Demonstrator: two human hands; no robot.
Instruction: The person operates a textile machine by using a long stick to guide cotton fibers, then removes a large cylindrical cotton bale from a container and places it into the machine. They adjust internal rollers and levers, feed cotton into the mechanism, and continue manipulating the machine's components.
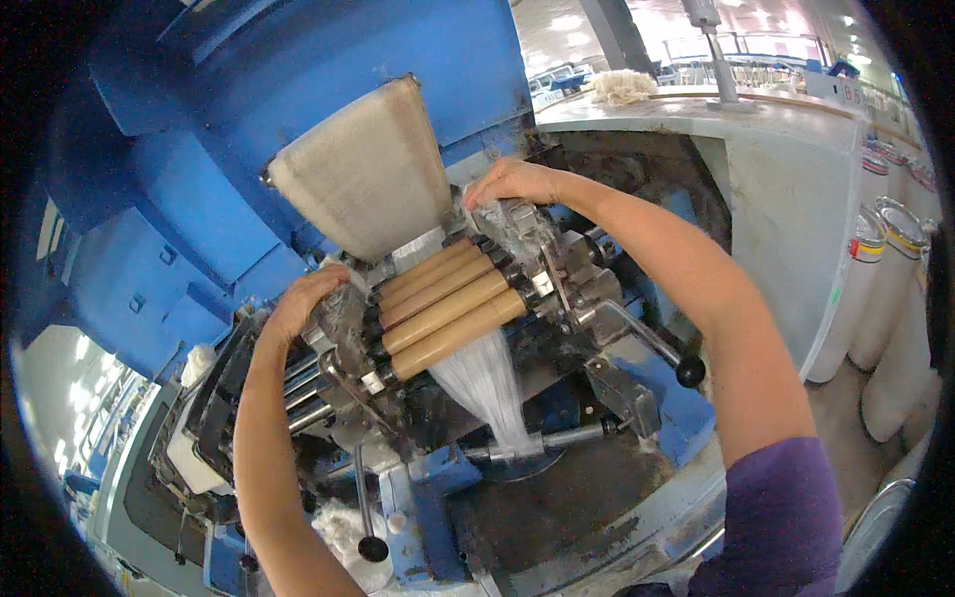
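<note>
In front of me is a textile drafting unit with several tan rollers (453,298) lying side by side between two metal end brackets. My left hand (303,298) grips the far end of the left bracket (343,323), its fingertips partly hidden. Opposite it, my right hand (512,182) curls over the far end of the right bracket (522,234), where grey fluff clings. Beyond the rollers a fabric-covered flap (368,164) stands raised. A white fibre web (482,383) spreads from under the front roller and narrows downward to a metal fitting (517,448).
Black-knobbed levers stick out at the right (652,343) and lower left (366,507). Blue machine housing (348,50) rises behind. A grey cabinet (786,199) stands at the right, beside tall cans (885,289). Loose white fibre (353,542) lies below the left lever.
</note>
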